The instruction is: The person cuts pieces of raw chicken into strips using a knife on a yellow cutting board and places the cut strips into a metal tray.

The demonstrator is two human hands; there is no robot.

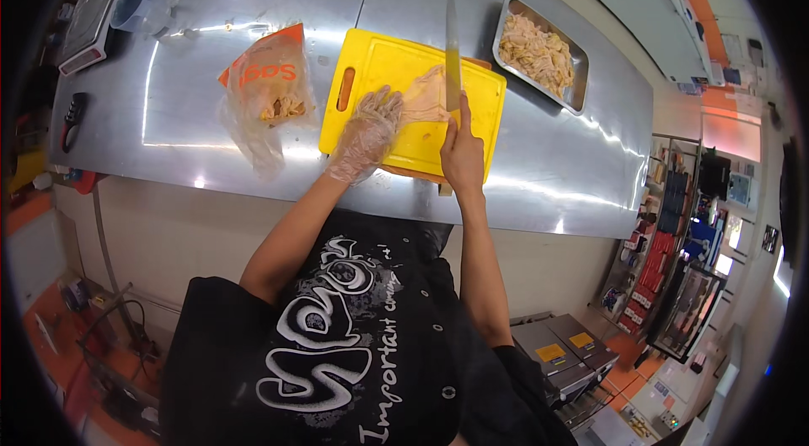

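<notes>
A yellow plastic cutting board [404,149] lies before me on the steel table. On it is a flat, pale piece of raw chicken skin [425,98]. My left hand [368,130], in a clear disposable glove, holds the skin's left edge down against the board. My bare right hand [464,155] grips a long kitchen knife [452,54], index finger stretched along its spine. The blade points away from me and crosses the skin's right edge; its handle is mostly hidden in my palm.
Right of the board stands a steel tray [578,92] heaped with cut pale pieces [537,54]. To the left, an open plastic bag [265,79] contains similar pieces. A clear plastic jug [136,6], a scale [95,16] and a black knife sharpener [74,120] sit farther left on the steel table [189,104].
</notes>
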